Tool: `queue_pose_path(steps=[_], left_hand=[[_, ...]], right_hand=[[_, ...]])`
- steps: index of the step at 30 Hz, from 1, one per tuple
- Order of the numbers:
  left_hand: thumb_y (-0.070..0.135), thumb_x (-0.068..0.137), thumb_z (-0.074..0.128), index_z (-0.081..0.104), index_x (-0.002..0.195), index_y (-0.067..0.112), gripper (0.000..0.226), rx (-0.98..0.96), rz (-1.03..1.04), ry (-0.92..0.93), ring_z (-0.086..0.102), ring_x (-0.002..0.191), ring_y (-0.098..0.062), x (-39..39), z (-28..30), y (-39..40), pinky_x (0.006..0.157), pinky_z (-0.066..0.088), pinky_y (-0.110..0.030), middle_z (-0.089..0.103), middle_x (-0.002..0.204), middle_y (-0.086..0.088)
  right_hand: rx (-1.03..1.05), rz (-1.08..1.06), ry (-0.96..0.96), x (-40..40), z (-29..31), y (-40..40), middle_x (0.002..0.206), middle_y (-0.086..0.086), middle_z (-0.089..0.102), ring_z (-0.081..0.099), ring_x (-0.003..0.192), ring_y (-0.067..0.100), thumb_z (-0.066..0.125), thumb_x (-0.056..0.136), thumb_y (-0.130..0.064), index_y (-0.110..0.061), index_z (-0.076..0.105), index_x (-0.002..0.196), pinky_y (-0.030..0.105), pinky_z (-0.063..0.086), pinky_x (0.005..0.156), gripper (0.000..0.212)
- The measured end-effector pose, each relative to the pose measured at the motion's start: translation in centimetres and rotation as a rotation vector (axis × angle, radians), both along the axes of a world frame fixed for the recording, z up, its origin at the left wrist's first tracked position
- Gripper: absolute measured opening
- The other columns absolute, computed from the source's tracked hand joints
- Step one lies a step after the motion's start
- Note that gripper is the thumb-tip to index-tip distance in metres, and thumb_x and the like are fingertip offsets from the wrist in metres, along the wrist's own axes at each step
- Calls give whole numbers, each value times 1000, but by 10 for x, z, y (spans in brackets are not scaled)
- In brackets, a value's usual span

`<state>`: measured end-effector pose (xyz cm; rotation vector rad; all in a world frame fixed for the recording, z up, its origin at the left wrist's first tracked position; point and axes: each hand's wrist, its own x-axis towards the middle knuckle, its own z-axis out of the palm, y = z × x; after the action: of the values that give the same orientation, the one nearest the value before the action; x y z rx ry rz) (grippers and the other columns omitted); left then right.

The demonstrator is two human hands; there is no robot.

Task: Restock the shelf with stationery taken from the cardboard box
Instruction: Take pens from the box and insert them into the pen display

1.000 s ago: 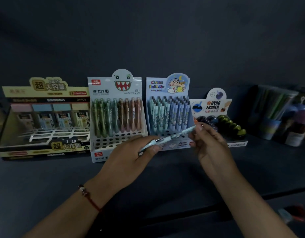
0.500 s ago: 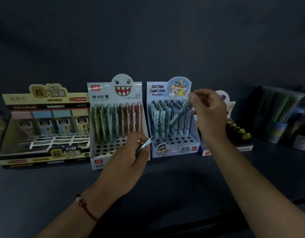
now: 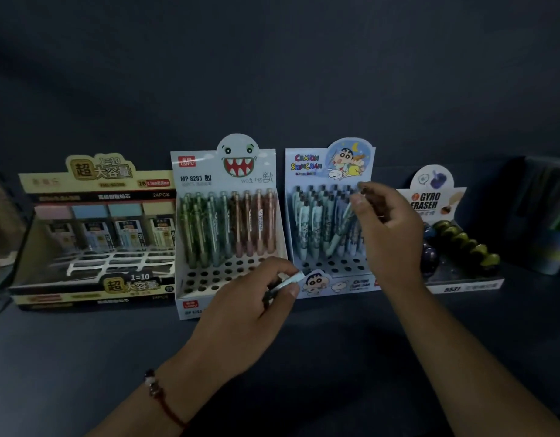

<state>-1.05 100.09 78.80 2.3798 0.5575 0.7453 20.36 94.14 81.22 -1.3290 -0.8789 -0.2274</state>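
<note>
My left hand point(image 3: 241, 313) reaches in from the near left, wrist ringed by a red cord bracelet point(image 3: 160, 394), fingers curled round a pale blue pen point(image 3: 288, 280) pinched between thumb and forefinger. Only the pen's short end shows past the fingertips; the rest is buried in my fist. It sits just in front of the blue cartoon pen box point(image 3: 330, 222), near its lower left corner.

My right hand point(image 3: 389, 228) is raised at the right side of that same box, fingers bent and pinching the dark top of another pen point(image 3: 343, 230) — this one slants down and to the left among the upright pens, its lower tip close to the holes, though I cannot tell whether it is seated in one.

On the dark shelf point(image 3: 83, 357) the row runs left to right: a yellow lead-refill box point(image 3: 92, 234), the white monster-face pen box point(image 3: 228, 222), the blue box, then a gyro eraser display point(image 3: 455, 234) partly hidden behind my right wrist. Everything is dim — the containers point(image 3: 547, 216) at the far right are too dark to make out, and something at the left edge is cut off.
</note>
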Motion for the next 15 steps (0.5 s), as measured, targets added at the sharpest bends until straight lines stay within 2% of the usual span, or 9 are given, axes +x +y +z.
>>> queue_pose_path(steps=[4, 9, 12, 15], left_hand=[[49, 97, 44, 46, 108, 53, 12, 2, 3, -5, 61, 80, -10, 1, 0, 0, 66, 46, -29, 62, 92, 14], [49, 97, 45, 48, 109, 51, 12, -9, -3, -6, 60, 74, -10, 0, 0, 1, 66, 50, -35, 63, 87, 11], [50, 96, 45, 47, 108, 53, 13, -8, 5, -4, 62, 82, -11, 0, 0, 1, 73, 52, -40, 65, 91, 12], [50, 96, 44, 48, 109, 51, 13, 11, -4, 11, 63, 77, -12, 1, 0, 0, 70, 50, -44, 66, 85, 9]], right_hand=[[6, -22, 9, 2, -3, -2, 92, -16, 66, 62, 84, -4, 65, 94, -29, -24, 67, 110, 10, 47, 72, 17], [16, -17, 9, 1, -3, -2, 92, -18, 65, 62, 85, -6, 65, 93, -28, -27, 65, 108, 9, 47, 73, 15], [-6, -3, -2, 1, -5, -1, 91, -18, 65, 61, 85, -6, 66, 93, -27, -28, 65, 108, 10, 47, 75, 15], [-55, 20, -24, 1, -8, 1, 94, -17, 66, 62, 87, -4, 67, 92, -28, -24, 67, 111, 12, 49, 77, 20]])
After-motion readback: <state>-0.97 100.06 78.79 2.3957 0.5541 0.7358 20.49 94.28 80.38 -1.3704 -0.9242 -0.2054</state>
